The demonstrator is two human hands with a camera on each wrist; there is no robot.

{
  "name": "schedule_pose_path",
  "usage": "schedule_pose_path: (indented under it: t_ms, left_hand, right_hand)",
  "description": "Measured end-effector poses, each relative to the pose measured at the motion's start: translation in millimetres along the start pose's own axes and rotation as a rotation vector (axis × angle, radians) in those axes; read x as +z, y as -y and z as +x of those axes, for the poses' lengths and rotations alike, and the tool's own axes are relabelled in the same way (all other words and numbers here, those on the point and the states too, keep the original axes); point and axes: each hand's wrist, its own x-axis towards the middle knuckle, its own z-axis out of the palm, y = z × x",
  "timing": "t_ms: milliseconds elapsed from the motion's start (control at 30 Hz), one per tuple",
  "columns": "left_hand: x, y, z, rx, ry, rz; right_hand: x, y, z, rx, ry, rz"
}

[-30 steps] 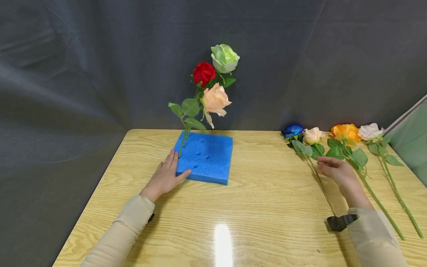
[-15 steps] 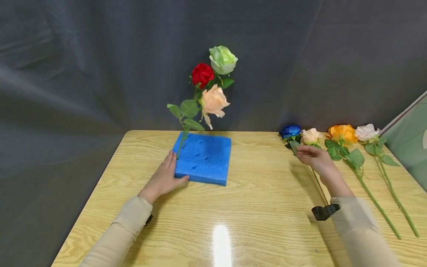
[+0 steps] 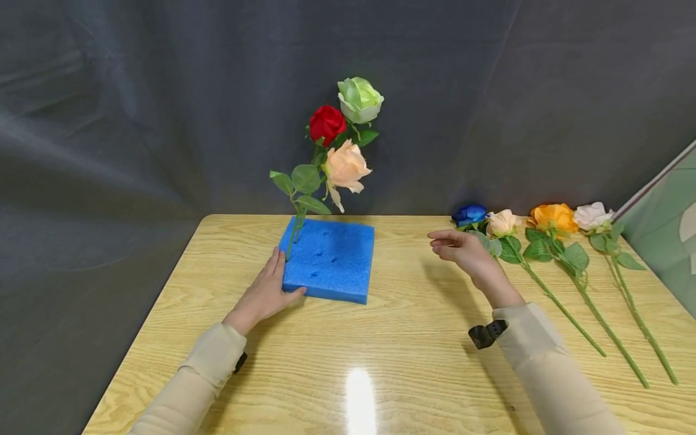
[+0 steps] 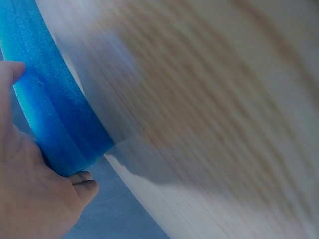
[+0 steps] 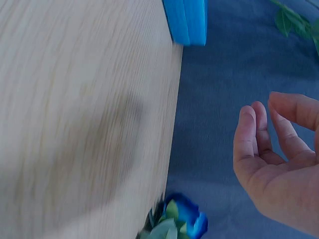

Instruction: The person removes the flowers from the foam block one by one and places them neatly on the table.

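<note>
A blue foam block [image 3: 342, 266] lies on the table with three roses standing in its left side: a green rose [image 3: 360, 100], a red rose [image 3: 327, 125] and a peach rose [image 3: 345, 167]. My left hand [image 3: 263, 296] rests against the block's near left corner, fingers along the left side and thumb at the front; the left wrist view also shows the thumb against the foam [image 4: 55, 99]. Above the table, left of the lying flowers, my right hand [image 3: 470, 257] has its fingers loosely bent around nothing. A blue rose [image 3: 469, 215] lies just beyond it, its stem mostly hidden.
To the right lie a pale peach rose [image 3: 502, 223], an orange rose [image 3: 553, 220] and a pale pink rose [image 3: 592, 215], stems toward me. A dark cloth [image 3: 413, 121] hangs behind the table's back edge. Small holes mark the foam's top.
My right hand has moved left from over the lying flowers toward the foam block, uncovering the pale peach rose's stem. My left hand stays at the block.
</note>
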Motion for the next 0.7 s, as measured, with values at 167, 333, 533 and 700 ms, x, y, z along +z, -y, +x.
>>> schedule_pose_path:
  t_ms: [167,333,533,700]
  left_hand:
    - [1.1,-0.1,0.2,-0.006,-0.003,-0.008]
    - [1.2,-1.5,-0.2,-0.016,-0.003,-0.014]
    - [0.8,-4.6,-1.0,-0.024,-0.005,0.000]
    - [1.6,-7.5,-2.0,-0.023,-0.019,0.011]
  right_hand:
    - [18,9,7.2,-0.004,0.019,-0.001]
    - [34,12,14.9,0.002,0.039,0.042]
    - [52,19,18.7,-0.005,0.070,0.076]
    - [65,25,20.8,-0.002,0.092,0.110]
